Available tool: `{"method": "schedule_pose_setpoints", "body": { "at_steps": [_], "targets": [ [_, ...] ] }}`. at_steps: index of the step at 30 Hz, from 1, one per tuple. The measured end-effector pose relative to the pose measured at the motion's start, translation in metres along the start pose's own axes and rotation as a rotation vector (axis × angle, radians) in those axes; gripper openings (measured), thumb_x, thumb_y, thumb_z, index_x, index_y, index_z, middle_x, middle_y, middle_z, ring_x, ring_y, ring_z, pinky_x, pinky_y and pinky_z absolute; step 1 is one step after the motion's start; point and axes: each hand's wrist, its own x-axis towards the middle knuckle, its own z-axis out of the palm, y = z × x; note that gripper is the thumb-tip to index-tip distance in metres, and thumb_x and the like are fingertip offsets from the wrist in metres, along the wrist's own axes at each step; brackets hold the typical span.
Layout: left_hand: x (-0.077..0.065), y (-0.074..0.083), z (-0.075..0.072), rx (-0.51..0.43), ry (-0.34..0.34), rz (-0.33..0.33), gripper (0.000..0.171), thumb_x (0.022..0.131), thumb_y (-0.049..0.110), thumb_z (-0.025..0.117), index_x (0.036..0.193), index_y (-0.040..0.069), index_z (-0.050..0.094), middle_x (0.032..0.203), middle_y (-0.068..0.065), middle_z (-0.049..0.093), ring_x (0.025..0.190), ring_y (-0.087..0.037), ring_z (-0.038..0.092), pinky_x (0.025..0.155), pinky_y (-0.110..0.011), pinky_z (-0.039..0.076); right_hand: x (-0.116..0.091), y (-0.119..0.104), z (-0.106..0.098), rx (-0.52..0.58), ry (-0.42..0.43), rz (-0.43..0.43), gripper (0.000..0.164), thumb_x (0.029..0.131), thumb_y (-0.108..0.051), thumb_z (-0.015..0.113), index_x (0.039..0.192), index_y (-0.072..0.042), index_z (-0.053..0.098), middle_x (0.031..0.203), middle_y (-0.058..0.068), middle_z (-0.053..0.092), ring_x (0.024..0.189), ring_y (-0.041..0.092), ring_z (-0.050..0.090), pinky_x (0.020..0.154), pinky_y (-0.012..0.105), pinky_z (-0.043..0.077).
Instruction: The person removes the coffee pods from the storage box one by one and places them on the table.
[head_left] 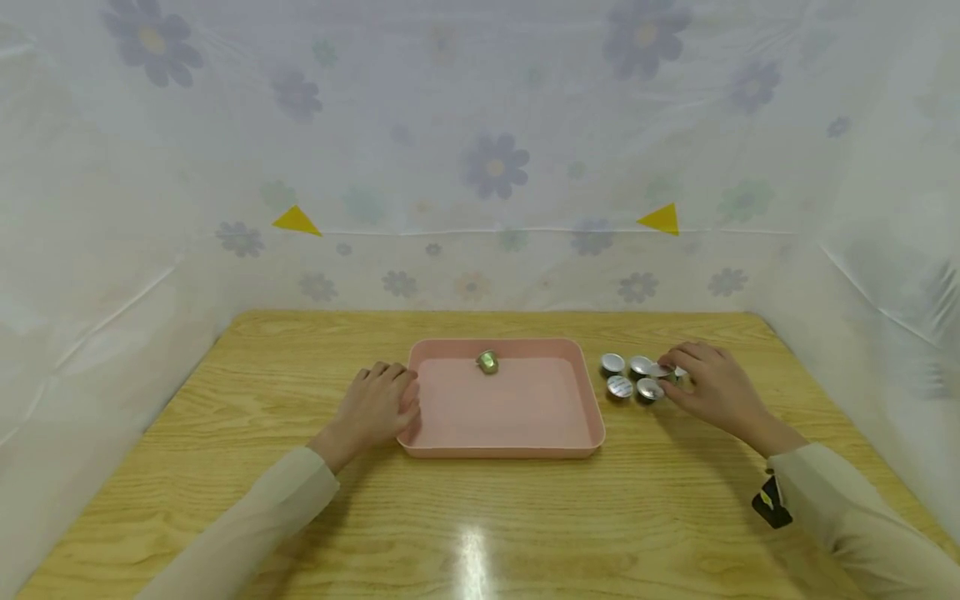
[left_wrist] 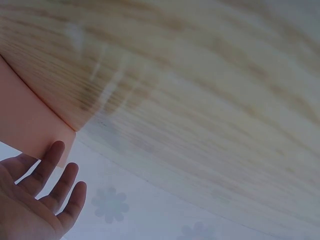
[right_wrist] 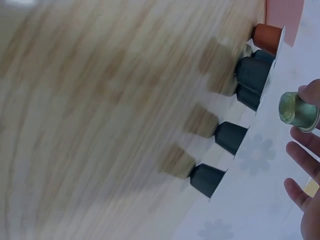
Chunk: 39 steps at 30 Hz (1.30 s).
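My left hand [head_left: 375, 404] is at the left side of a pink tray [head_left: 502, 452], thumb and fingers on either side of its rim. In the left wrist view the index finger lies against the tray's outer wall [left_wrist: 30, 120]. A green coffee capsule [head_left: 488, 362] lies on its side inside the tray near the back. My right hand [head_left: 712, 387] pinches another green coffee capsule [right_wrist: 295, 110] between thumb and fingers, over a cluster to the right of the tray. Lids up there stand several coffee capsules [head_left: 619, 387], mostly dark-bodied, plus an orange-brown one [right_wrist: 267, 38].
A wood-grain table [head_left: 480, 508] carries everything. White floral sheeting [head_left: 480, 267] encloses its back and sides, with two yellow triangles [head_left: 663, 220] on the back sheet. A small black tag [head_left: 772, 504] hangs by the right sleeve.
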Motion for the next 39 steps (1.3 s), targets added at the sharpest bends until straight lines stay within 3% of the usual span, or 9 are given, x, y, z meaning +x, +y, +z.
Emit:
{"method": "schedule_pose_setpoints", "body": {
  "at_steps": [9,18,39],
  "targets": [
    [0.000,0.000,0.001,0.008,-0.028,-0.007,0.041,0.085,0.036,0.055,0.117,0.011,0.059,0.115,-0.005,0.059,0.107,-0.028,0.053,0.088,-0.046,0.044,-0.015,0.008,-0.001,-0.031,-0.023,0.023,0.033,0.060,-0.011,0.079,0.090,-0.010,0.064,0.089,0.003,0.062,0.075,0.019,0.053,0.067,0.043,0.039],
    [-0.001,0.002,-0.004,-0.018,-0.020,-0.013,0.038,0.085,0.033,0.055,0.115,0.010,0.060,0.114,-0.006,0.059,0.106,-0.028,0.054,0.087,-0.045,0.045,-0.022,0.010,-0.003,-0.052,-0.028,0.016,0.034,0.059,-0.010,0.079,0.088,-0.010,0.063,0.088,0.005,0.064,0.079,0.024,0.055,0.064,0.044,0.039],
    [-0.001,0.000,-0.001,-0.017,-0.009,-0.012,0.039,0.084,0.033,0.057,0.115,0.009,0.060,0.114,-0.006,0.060,0.106,-0.028,0.053,0.086,-0.045,0.045,-0.031,0.014,0.003,-0.072,-0.060,0.005,0.035,0.057,-0.009,0.080,0.085,-0.012,0.059,0.084,0.003,0.062,0.076,0.022,0.054,0.067,0.048,0.042]
  ]
}}
